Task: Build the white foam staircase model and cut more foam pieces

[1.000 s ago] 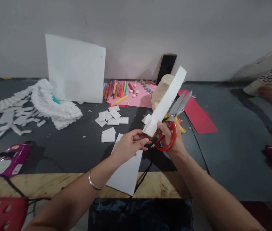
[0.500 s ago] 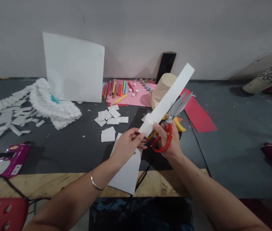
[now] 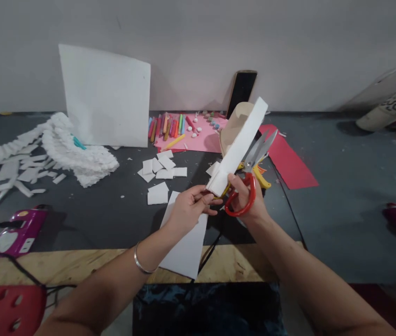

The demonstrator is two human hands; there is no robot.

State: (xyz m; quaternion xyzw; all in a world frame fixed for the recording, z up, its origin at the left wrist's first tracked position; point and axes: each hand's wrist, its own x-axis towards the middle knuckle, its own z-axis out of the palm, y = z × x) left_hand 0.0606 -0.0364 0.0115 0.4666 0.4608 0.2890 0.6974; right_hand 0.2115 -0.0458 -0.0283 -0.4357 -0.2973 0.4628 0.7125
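Note:
My right hand [image 3: 253, 200] is closed round red-handled scissors [image 3: 250, 191], their blades apart and pointing up and away. Its thumb also presses on a long white foam strip [image 3: 241, 144], which slants up to the right beside the blades. At the strip's lower end, my left hand [image 3: 191, 207] has thumb and fingers pinched on the edge; exactly where the fingertips lie is partly hidden. A white foam sheet [image 3: 185, 247] lies under my left hand. Small cut white pieces [image 3: 163, 168] are scattered just beyond it.
A white board [image 3: 107, 98] leans on the wall, behind a ruffled white craft piece [image 3: 79, 158] and scraps. Crayons [image 3: 166, 127] rest on pink paper [image 3: 204, 140]. A phone [image 3: 241, 93] stands behind a brown cup-like object [image 3: 236, 121]. Red paper [image 3: 292, 163] lies right; a purple box [image 3: 19, 231] left.
The strip has tipped lower, and its lower end has shifted slightly right. Both hands and the scissors have moved a little to the right.

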